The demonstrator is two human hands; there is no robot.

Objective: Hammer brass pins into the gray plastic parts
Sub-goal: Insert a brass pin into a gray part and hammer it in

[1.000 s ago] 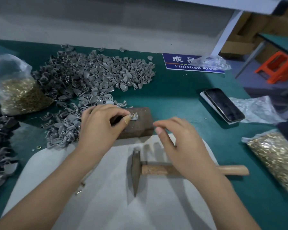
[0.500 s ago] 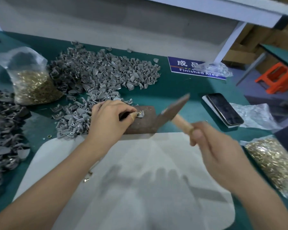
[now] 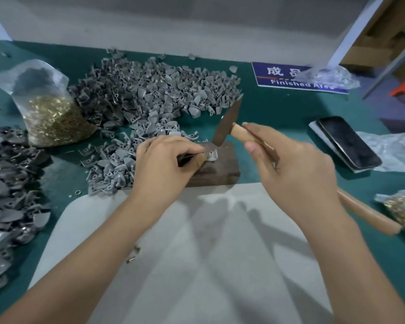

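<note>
Hammer (image 3: 227,121) up, pin (image 3: 210,153) waiting!
Right hand (image 3: 297,169) clenches the handle; left hand (image 3: 164,164) pinches the small, stiff, likely light part (image 3: 212,156) on the block (image 3: 220,168).

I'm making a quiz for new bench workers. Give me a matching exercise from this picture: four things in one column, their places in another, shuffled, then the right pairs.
Things:
1. hammer
2. gray part
3. phone
4. left bag of pins

Places:
A. far right of the table, screen up
B. on the brown block, held by the left hand
C. gripped in the right hand, head raised above the block
D. standing beside the big heap of gray parts

Pairs: 1-C, 2-B, 3-A, 4-D
</note>
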